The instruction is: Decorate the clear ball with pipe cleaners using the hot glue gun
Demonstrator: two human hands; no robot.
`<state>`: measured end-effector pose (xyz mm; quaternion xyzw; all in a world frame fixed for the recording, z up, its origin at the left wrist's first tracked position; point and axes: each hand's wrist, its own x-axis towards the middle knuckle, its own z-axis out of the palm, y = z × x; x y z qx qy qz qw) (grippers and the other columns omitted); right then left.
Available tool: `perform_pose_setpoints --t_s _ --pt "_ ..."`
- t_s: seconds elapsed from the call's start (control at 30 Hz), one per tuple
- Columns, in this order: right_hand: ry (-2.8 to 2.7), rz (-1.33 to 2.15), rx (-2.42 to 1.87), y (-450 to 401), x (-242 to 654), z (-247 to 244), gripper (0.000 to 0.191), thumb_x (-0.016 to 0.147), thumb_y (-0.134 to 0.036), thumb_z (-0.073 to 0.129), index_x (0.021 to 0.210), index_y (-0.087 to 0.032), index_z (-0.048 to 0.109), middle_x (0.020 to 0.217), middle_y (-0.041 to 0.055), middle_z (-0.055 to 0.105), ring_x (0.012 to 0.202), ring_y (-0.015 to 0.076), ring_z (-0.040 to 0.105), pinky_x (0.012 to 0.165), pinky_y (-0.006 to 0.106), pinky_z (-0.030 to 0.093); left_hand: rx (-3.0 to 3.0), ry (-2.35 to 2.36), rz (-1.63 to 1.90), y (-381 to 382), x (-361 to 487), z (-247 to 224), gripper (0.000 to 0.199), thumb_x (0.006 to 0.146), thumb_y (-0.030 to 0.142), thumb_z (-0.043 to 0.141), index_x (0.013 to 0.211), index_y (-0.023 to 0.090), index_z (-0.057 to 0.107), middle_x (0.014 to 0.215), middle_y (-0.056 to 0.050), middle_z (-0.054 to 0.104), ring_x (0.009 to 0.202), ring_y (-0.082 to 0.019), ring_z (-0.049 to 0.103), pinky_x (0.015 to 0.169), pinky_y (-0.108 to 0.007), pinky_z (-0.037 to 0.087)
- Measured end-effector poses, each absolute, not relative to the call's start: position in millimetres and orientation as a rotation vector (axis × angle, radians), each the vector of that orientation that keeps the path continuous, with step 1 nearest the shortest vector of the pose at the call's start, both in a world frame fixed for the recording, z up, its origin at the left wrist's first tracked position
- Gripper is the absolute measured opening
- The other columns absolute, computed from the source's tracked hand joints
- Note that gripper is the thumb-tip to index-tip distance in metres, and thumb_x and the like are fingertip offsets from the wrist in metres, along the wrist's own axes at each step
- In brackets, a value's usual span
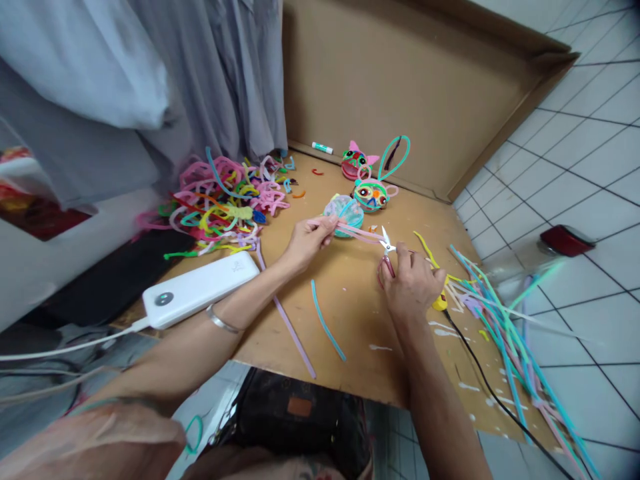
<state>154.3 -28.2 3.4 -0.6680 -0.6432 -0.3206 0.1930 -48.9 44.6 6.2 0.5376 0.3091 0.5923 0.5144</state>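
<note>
My left hand (314, 240) pinches pink pipe cleaners (361, 233) that stretch rightward over the table. In my right hand (411, 277) is a small pair of scissors (387, 248), its blades parted at the free ends of the pink strands. Whether the blades touch them I cannot tell. Just behind my left fingers sits a round blue and lilac pipe-cleaner piece (344, 212). Beyond it stand a pipe-cleaner animal head with a tall teal loop (371, 195) and another with pink ears (356, 162).
A tangled heap of coloured pipe cleaners (225, 193) lies left, beside a white power bank (200, 288). Long pipe cleaners (520, 347) and a yellow-handled corded tool (440, 299) are at right. One blue strand (326, 320) lies in front. A cardboard wall (380, 87) stands behind.
</note>
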Motion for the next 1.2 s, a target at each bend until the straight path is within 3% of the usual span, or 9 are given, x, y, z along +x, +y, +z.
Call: perform_pose_setpoints --t_s 0.13,0.33,0.57,0.93,1.07,1.2 --pt "-1.791 -0.867 -1.881 -26 158 1 0.035 0.094 -0.035 0.053 0.120 -0.014 0.065 0.087 0.0110 0.066 0.081 0.0232 0.050 0.070 0.035 0.017 1.245 0.704 1.396 41 -46 7 0.059 0.063 0.072 0.078 0.073 0.013 0.075 0.050 0.004 0.046 0.047 -0.005 0.036 0.045 -0.021 0.028" --pt "-1.797 -0.876 -1.857 -25 161 0 0.032 0.094 -0.035 0.053 0.117 -0.015 0.066 0.087 0.0110 0.067 0.081 0.0237 0.051 0.070 0.035 0.017 1.252 0.642 1.463 42 -43 2 0.051 0.069 0.063 0.080 0.082 0.013 0.079 0.060 0.001 0.057 0.053 -0.006 0.044 0.050 -0.021 0.036" --pt "-1.839 -0.901 -1.821 -26 157 0 0.033 0.095 -0.034 0.052 0.117 -0.014 0.066 0.086 0.0104 0.066 0.079 0.0229 0.051 0.070 0.035 0.017 1.154 0.459 1.378 47 -42 -2 0.057 0.073 0.061 0.078 0.099 0.011 0.076 0.075 -0.005 0.071 0.065 -0.009 0.061 0.061 -0.020 0.047" --pt "-1.866 -0.913 -1.817 -26 157 -1 0.035 0.095 -0.034 0.053 0.120 -0.014 0.066 0.085 0.0097 0.063 0.080 0.0229 0.048 0.070 0.035 0.016 1.187 0.416 1.338 42 -40 -1 0.059 0.075 0.066 0.073 0.098 0.012 0.072 0.084 -0.005 0.067 0.067 -0.009 0.058 0.063 -0.023 0.045" --pt "-1.895 -0.967 -1.830 -28 155 -2 0.034 0.094 -0.033 0.054 0.120 -0.014 0.066 0.085 0.0095 0.062 0.080 0.0227 0.047 0.070 0.036 0.017 1.400 0.498 1.318 40 -44 -1 0.068 0.074 0.069 0.072 0.113 0.014 0.069 0.080 -0.003 0.064 0.067 -0.011 0.054 0.067 -0.025 0.044" --pt "-1.963 -1.056 -1.783 -29 150 -5 0.031 0.096 -0.032 0.053 0.118 -0.014 0.066 0.084 0.0086 0.063 0.080 0.0223 0.046 0.071 0.036 0.018 1.724 0.634 1.255 35 -46 0 0.064 0.081 0.069 0.064 0.116 0.016 0.069 0.093 -0.008 0.070 0.086 -0.020 0.062 0.081 -0.031 0.047"
